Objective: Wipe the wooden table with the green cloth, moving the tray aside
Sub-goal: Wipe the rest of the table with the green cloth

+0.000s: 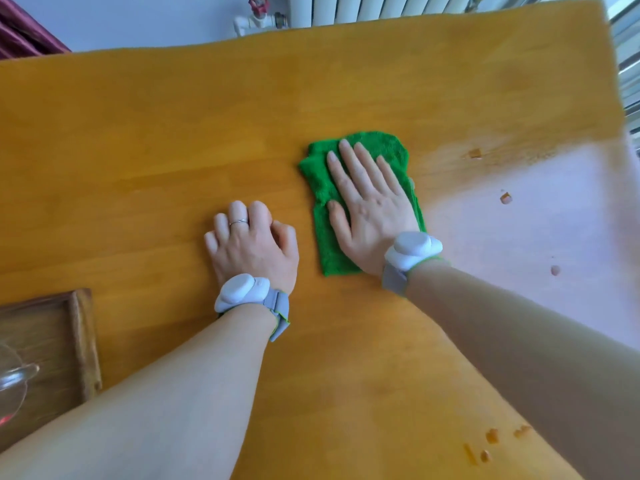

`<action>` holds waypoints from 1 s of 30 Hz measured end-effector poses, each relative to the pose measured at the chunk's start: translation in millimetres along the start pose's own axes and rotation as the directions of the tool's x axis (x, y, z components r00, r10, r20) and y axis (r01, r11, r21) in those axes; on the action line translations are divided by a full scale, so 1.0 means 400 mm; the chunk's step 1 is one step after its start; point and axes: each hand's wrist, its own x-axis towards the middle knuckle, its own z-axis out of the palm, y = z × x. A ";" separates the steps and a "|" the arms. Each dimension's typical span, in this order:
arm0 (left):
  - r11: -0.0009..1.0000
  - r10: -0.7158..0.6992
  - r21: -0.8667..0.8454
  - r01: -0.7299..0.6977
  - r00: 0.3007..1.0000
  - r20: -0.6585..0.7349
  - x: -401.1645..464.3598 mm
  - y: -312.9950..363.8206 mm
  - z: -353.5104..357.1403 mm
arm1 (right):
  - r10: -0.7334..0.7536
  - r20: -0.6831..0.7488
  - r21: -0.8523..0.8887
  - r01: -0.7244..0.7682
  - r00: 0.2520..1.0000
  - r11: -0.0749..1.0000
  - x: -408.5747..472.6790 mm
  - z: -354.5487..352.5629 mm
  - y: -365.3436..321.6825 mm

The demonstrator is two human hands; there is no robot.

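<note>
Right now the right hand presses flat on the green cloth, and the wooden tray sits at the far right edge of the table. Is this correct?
Not quite. The right hand does press flat on the green cloth, but the wooden tray sits at the near left edge of the table, beside the left forearm. The head view shows it.

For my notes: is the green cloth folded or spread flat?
Folded: the green cloth shows layered edges under the flat right hand.
</note>
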 end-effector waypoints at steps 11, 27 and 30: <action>0.999 -0.006 0.033 0.006 1.000 -0.007 -0.002 0.002 0.003 | -0.179 0.122 -0.026 0.183 0.976 0.983 -0.115 0.003 0.061; 1.000 -0.007 0.012 0.007 1.000 0.014 0.000 0.002 0.001 | 0.079 0.036 -0.027 -0.078 0.996 0.997 -0.139 0.010 0.032; 1.000 -0.011 0.013 0.011 1.000 0.021 -0.003 0.002 0.001 | 0.014 0.083 -0.034 -0.012 0.996 0.999 -0.192 0.008 0.039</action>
